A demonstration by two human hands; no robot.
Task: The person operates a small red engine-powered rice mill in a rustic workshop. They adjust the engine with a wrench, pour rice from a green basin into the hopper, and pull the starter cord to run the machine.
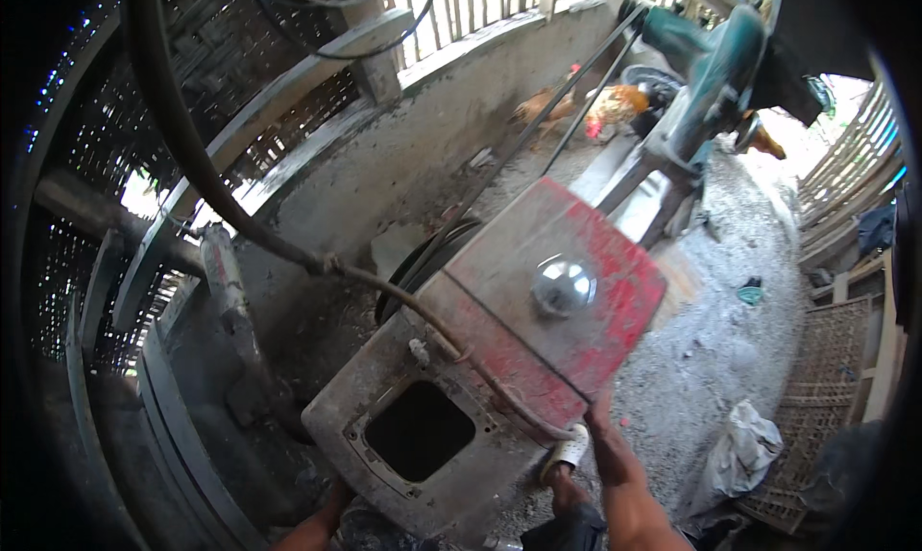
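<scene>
A small engine with a red fuel tank [615,253] and a grimy grey housing [331,421] stands right in front of me. A square dark opening [421,431] shows in the top of the housing, and a shiny round cap [564,285] sits on the tank. My right hand [603,426] reaches to the tank's near right corner, its fingers hidden behind the edge. At the housing's near left side my left hand [336,501] is mostly covered by the engine, so its grip does not show. A brown hose [403,296] lies across the engine top.
Belts [538,119] run from the engine to a green machine [715,66] at the far right. Chickens [615,104] stand by the low wall [461,109]. A white sack [740,455] and a woven panel [831,368] lie at right; grey planks [178,436] lean at left.
</scene>
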